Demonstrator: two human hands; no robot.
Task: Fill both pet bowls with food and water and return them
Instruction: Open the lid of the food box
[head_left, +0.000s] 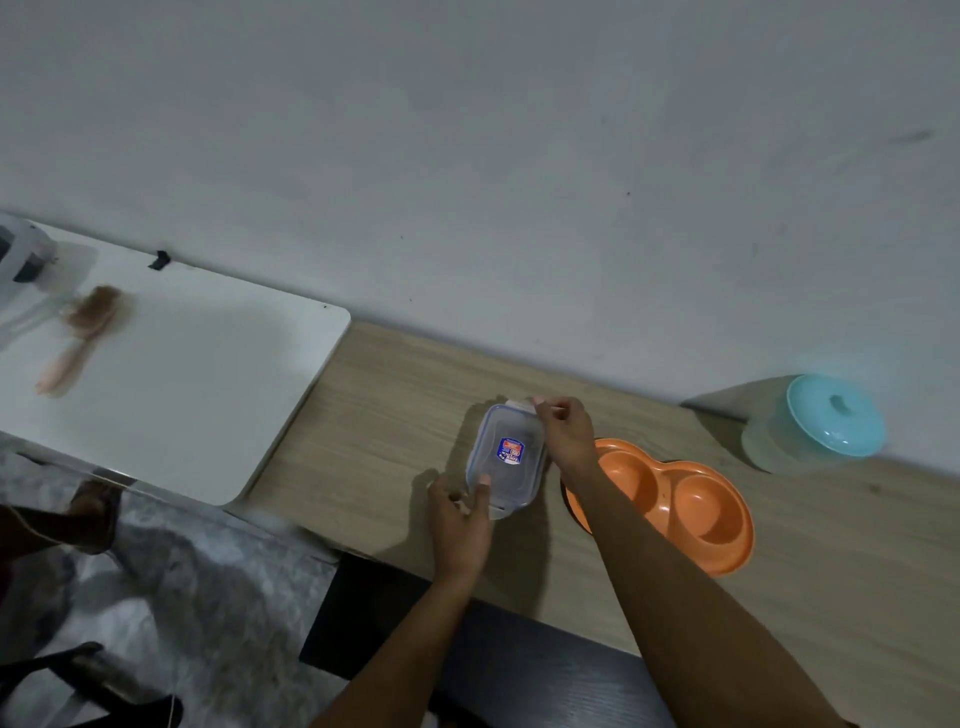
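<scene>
A clear plastic food container (506, 457) with a clip-on lid and a blue label sits on the wooden table (374, 415). My left hand (460, 512) grips its near end, thumb on the lid. My right hand (563, 431) pinches the lid's clip at the far end. Just right of the container lies an orange double pet bowl (675, 504), both hollows look empty; my right forearm crosses its left edge. A translucent jug with a turquoise lid (821, 423) stands against the wall at the right.
A white board (208, 389) lies on the left with a pink brush (78, 338) on it. A grey device (21, 254) sits at the far left. Below the table edge are a dark chair (374, 613) and grey patterned floor.
</scene>
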